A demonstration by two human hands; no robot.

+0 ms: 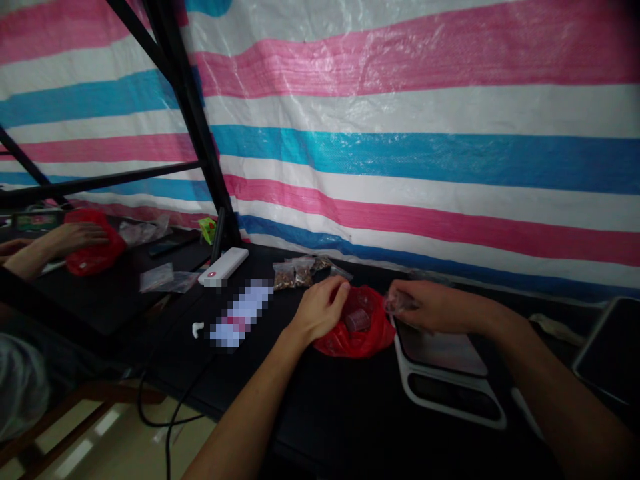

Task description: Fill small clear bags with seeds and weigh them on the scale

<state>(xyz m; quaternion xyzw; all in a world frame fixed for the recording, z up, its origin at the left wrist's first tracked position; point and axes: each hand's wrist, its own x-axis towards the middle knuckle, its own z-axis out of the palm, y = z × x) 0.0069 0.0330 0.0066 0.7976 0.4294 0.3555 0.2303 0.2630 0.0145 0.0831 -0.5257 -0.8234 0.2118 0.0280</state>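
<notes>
A red plastic bag stands with its mouth spread on the black table, and a small clear container lies inside it. My left hand is closed on the bag's left rim, thumb toward the opening. At the bag's right side, my right hand pinches a crinkled piece of clear plastic; its exact kind is unclear. That hand hovers over the back of a white kitchen scale with a dark display. Behind my left hand lie several small clear bags of brown bits.
Left of me are a blurred-out phone, a white power bank, an earbud and black cables. A dark tablet-like device sits far right. Beyond a black frame, a co-worker's hand touches another red bag.
</notes>
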